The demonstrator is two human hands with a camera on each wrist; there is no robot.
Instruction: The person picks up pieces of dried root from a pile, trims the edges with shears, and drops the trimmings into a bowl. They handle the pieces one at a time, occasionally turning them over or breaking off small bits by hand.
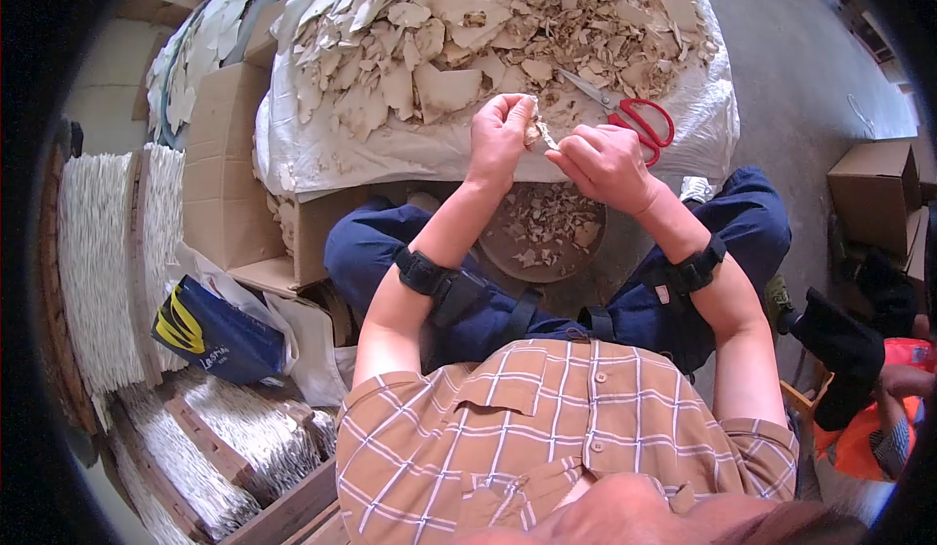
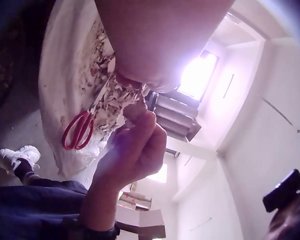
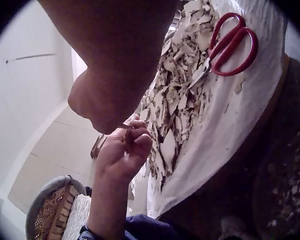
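Note:
Over the near edge of a sheet-covered heap, my left hand [image 1: 503, 140] grips a small, crumpled brown-and-pale flake [image 1: 534, 136] between thumb and fingers. My right hand [image 1: 610, 169], fingers curled, pinches a narrow pale end of that piece close to the left fingertips. In the left wrist view, the right hand [image 2: 135, 152] holds a flat bit of it. The right wrist view has the left hand [image 3: 121, 155] palm up, partly covered by the right arm. Red-handled scissors [image 1: 644, 127] lie on the heap just behind the right hand, blades pointing into the flakes.
Dry pale flakes [image 1: 449, 91] cover the white sheet [image 1: 381, 160]. Below the hands, a round basin [image 1: 508, 267] between the knees holds small scraps. Cardboard boxes [image 1: 224, 164], stacked white sheets [image 1: 98, 262] and a blue bag [image 1: 220, 335] stand left. Another person's hand [image 1: 900, 381] shows at right.

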